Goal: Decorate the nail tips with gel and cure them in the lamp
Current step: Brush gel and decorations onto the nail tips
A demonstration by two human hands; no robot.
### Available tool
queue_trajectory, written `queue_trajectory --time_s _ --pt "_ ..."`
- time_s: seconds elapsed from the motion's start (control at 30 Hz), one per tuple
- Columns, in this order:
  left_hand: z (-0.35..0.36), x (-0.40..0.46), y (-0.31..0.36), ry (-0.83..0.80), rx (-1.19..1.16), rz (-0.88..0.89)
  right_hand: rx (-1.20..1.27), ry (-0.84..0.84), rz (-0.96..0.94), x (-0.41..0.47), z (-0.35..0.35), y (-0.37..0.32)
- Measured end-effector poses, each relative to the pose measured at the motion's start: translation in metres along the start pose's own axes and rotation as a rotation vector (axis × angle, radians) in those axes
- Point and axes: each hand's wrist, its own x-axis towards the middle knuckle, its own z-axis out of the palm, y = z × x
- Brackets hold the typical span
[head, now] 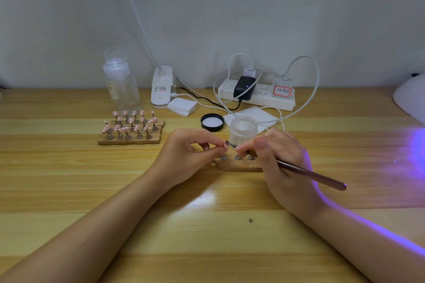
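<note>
The left hand (184, 156) pinches a small nail tip (226, 143) between thumb and curled fingers, just in front of the open gel jar (243, 130). The right hand (280, 158) grips a thin brush (310, 174) like a pen, its fine end touching the nail tip. Under both hands, in front of the jar, lies a wooden holder (239, 164) with 3 bare metal studs showing. The jar's black lid (212, 122) lies just left of the jar, white wipes (250, 115) behind it. Well left of the jar stand racks of pink nail tips (132, 126). Far right of the jar, the white lamp (409, 99) throws violet light across the bench (207, 236).
</note>
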Motion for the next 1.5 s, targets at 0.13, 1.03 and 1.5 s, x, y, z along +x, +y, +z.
queue_trajectory --time_s 0.13,1.03,1.5 --pt "0.0004 0.0004 0.0000 0.009 -0.007 0.003 0.017 -0.007 0.012 -0.0006 -0.0002 -0.0011" --pt "-0.0004 -0.0003 0.0011 0.000 0.014 0.021 0.033 -0.014 0.054 -0.0021 -0.0023 -0.0022" --pt "0.0016 0.0017 0.0015 -0.013 0.008 0.023 0.000 -0.020 0.025 -0.0002 -0.0008 -0.0020"
